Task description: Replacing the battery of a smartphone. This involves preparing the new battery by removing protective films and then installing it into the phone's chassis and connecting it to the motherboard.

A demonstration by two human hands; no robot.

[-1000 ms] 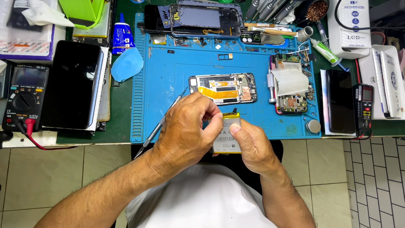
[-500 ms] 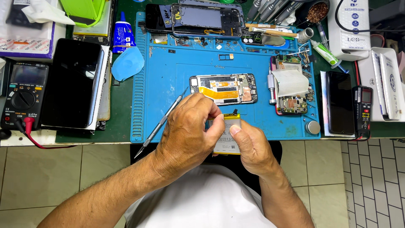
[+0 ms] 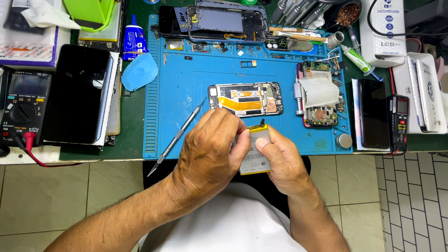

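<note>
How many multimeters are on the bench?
2. A large black multimeter with a rotary dial sits at the far left edge; a small slim multimeter lies at the right beside a dark phone. Clutter may hide others.

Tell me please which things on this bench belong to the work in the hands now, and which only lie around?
In use:
left hand
right hand
flat phone battery, held between both
opened phone, just beyond the hands
metal spudger, beside the left hand

Lying about:
multimeter
glue bottle
blue pick
black phone
second opened phone

Green workbench (image 3: 133, 116), blue repair mat (image 3: 186, 93), black multimeter (image 3: 23, 109), dark tablet (image 3: 77, 93), black phone (image 3: 373, 114)
</note>
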